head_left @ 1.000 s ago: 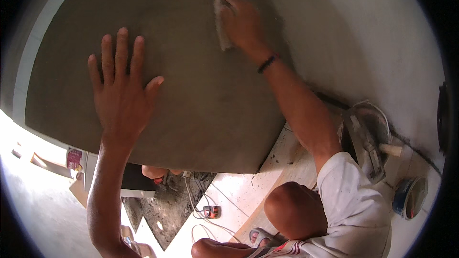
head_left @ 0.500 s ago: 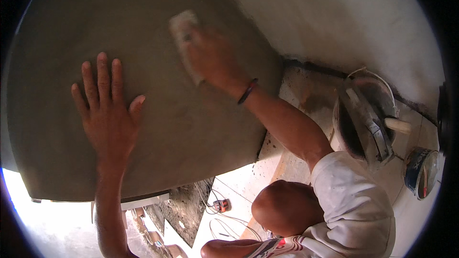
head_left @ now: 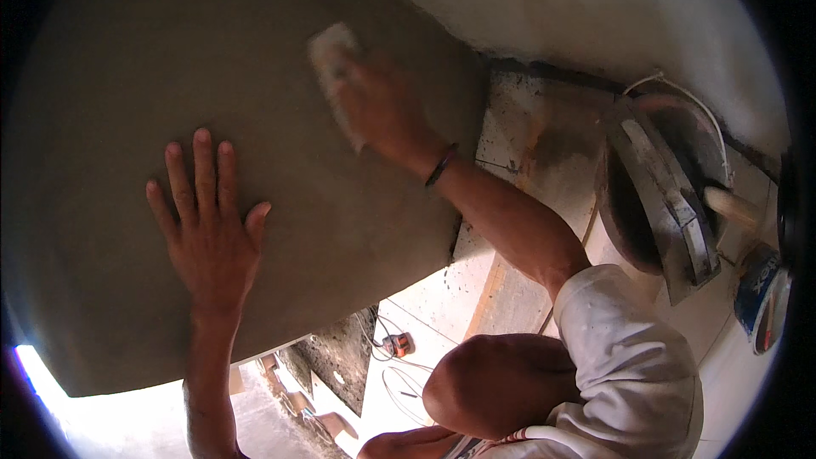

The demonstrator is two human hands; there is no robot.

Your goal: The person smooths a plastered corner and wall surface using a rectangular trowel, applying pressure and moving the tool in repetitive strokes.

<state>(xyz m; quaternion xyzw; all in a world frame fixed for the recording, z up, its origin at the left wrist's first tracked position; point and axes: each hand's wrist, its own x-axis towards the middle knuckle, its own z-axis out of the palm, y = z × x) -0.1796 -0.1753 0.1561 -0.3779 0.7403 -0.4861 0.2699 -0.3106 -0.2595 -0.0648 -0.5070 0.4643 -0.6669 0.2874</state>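
Grey plastered slab (head_left: 170, 59), tiled floor (head_left: 518, 170) along its right edge. Left hand (head_left: 208, 234) flat, fingers spread. Right hand (head_left: 382, 110) fingers grip pale sponge (head_left: 331, 55), now further left than before.

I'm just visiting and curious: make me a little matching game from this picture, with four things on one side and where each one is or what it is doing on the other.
Things:
1. left hand
2. right hand
3. pale sponge
4. dark bucket

Places or states:
A. stands on the floor at the right, with a flat trowel lying across it
B. pressed flat, fingers spread, on the grey plastered surface
C. blurred in motion, with a dark band on its wrist
D. held against the grey surface by the right hand

Pairs: 1-B, 2-C, 3-D, 4-A
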